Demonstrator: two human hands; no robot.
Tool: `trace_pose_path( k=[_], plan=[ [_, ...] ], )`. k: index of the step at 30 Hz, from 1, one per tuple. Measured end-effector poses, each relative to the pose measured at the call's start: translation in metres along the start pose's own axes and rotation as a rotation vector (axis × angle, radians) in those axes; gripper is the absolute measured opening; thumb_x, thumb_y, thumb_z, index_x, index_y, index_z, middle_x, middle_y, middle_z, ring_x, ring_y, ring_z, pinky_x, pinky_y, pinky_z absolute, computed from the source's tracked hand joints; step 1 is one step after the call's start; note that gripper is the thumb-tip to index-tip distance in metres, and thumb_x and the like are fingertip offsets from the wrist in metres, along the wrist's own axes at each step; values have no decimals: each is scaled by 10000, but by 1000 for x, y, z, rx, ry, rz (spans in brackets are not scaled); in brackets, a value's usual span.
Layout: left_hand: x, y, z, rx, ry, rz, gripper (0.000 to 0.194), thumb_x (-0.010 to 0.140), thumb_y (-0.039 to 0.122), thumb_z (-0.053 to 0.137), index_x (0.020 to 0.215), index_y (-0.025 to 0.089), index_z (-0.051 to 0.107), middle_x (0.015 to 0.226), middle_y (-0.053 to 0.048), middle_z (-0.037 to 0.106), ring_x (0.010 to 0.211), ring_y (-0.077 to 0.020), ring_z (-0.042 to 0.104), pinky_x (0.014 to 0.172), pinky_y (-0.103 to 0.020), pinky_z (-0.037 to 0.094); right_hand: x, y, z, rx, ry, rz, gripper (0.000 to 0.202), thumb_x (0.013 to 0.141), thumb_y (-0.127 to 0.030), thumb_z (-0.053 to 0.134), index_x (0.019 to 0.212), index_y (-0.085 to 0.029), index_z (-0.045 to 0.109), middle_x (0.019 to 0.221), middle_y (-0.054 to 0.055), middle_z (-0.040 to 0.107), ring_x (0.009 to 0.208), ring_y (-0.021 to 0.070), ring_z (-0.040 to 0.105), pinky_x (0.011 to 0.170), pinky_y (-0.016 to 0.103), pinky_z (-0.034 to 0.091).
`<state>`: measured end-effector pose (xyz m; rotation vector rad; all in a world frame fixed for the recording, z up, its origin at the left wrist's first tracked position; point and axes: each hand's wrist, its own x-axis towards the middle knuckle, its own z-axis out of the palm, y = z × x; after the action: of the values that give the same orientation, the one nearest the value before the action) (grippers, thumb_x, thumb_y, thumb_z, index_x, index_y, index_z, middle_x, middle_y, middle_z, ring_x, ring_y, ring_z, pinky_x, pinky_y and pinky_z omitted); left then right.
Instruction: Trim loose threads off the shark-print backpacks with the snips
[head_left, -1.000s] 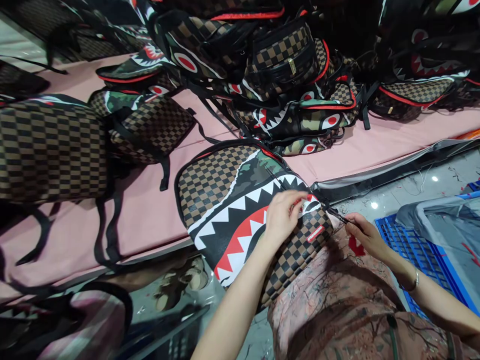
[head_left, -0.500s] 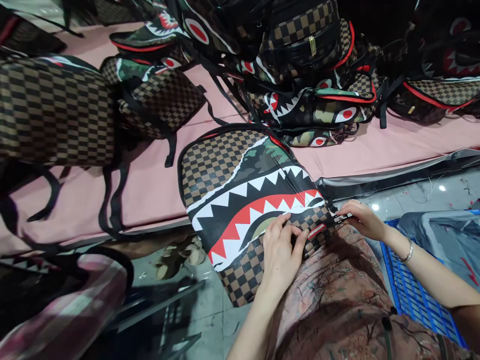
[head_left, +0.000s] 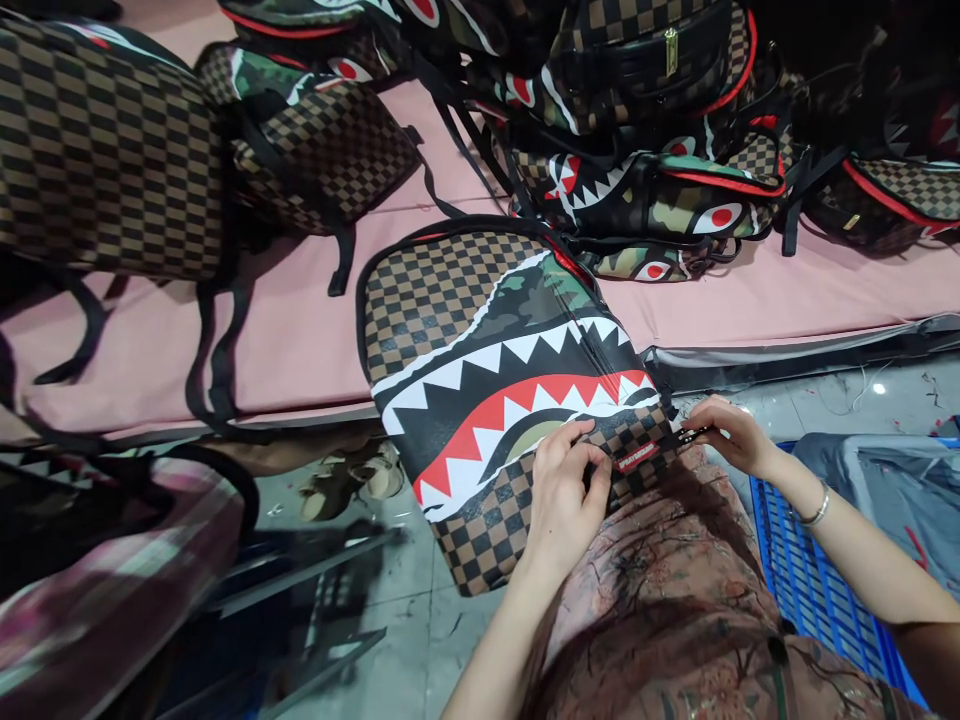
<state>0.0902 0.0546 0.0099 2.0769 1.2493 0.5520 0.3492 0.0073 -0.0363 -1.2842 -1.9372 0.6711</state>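
A backpack (head_left: 517,350) with brown-and-black checks and a shark-mouth print leans from the pink-covered table toward my lap. My left hand (head_left: 568,495) lies on its lower front with bent fingers, thumb and fingers gathered against the checked material beside a small red label (head_left: 637,457). What these fingertips pinch is partly hidden. At the bag's lower right corner, my right hand (head_left: 731,432) is closed in a pinch on a small dark strip with pale spots (head_left: 691,434); its exact kind is unclear.
More shark-print backpacks (head_left: 667,200) are piled along the pink table (head_left: 292,350), their black straps (head_left: 217,360) hanging over it. A blue plastic crate (head_left: 810,570) with grey material inside stands at my right. On the left a person in plaid cloth (head_left: 112,610) is partly visible.
The view has shifted slightly, so the piled bags sit higher at left and further right. Both hands keep nearly the same places on the backpack.
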Motion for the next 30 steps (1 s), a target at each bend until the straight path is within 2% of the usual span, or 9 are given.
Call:
trace_pose_path(
  k=[7, 16, 22, 30],
  plan=[
    [-1, -2, -3, -27, -22, -5, 119, 798, 156, 462, 731, 197, 550, 1158, -71, 525, 1125, -248, 427, 935, -452, 371, 13, -10, -6, -12, -73, -52, 172, 885, -180, 452, 1010, -202, 567, 850, 59, 614, 793, 175, 552, 719, 340, 423],
    [-3, -3, -3, -80, 11, 40, 122, 778, 116, 455, 706, 187, 524, 1112, -87, 537, 1106, -240, 451, 929, -447, 378, 24, -25, 4, -12, -176, -13, 179, 890, -193, 426, 985, -190, 577, 856, 73, 614, 793, 183, 547, 703, 351, 435],
    [-3, -6, -3, -88, 44, 69, 112, 760, 114, 463, 701, 191, 520, 1098, -81, 542, 1086, -243, 463, 918, -439, 390, 31, -41, 8, -50, -175, -22, 192, 887, -208, 432, 997, -195, 590, 837, 70, 611, 770, 184, 543, 686, 345, 435],
    [-5, -10, 2, -61, 100, 110, 102, 750, 105, 465, 706, 186, 508, 1086, -92, 550, 1060, -239, 485, 916, -421, 390, 26, -57, 14, -131, -135, 49, 191, 882, -199, 435, 990, -198, 593, 850, 73, 607, 786, 190, 546, 706, 357, 446]
  ],
)
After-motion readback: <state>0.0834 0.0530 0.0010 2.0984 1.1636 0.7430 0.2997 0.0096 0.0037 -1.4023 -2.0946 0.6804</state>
